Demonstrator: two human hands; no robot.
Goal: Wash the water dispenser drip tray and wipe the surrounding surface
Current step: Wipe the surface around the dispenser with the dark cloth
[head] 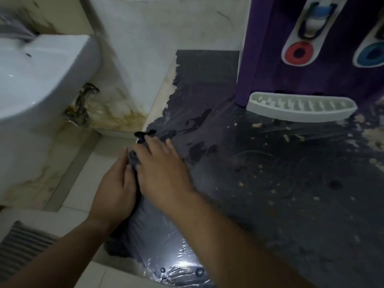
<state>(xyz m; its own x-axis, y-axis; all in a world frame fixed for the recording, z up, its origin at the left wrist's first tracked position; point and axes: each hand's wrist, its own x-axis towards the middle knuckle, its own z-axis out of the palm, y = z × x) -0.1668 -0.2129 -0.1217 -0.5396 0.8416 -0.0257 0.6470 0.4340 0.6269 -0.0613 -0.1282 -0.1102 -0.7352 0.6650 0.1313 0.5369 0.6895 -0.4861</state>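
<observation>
a striped grey mat [22, 244] lies on the pale floor tiles [83, 183] at the lower left. above it a white basin [41, 75] juts from the wall, with a metal valve [81, 104] under it against stained, yellow-streaked marble [116, 113]. the left hand [115, 189] and the right hand [164, 171] meet at the left edge of the dark counter [270, 183], both closed on a dark cloth [143, 136]. the left fingers curl tight around the bunched cloth; the right fingers lie close together over it, and a twisted end of cloth sticks out past the fingertips. more dark fabric hangs below the hands over the counter's edge. the counter is covered in a torn, glossy plastic film [180, 265], wet near the front edge with droplets and a bright glare. dark wet patches sit near the left edge, and pale crumbs and scuffs are scattered toward the right edge. at the far right corner stands the purple water dispenser [270, 59] with red and blue tap rings. the white drip tray [301, 107] sits at its base, slotted grid up, well apart from the hands.
</observation>
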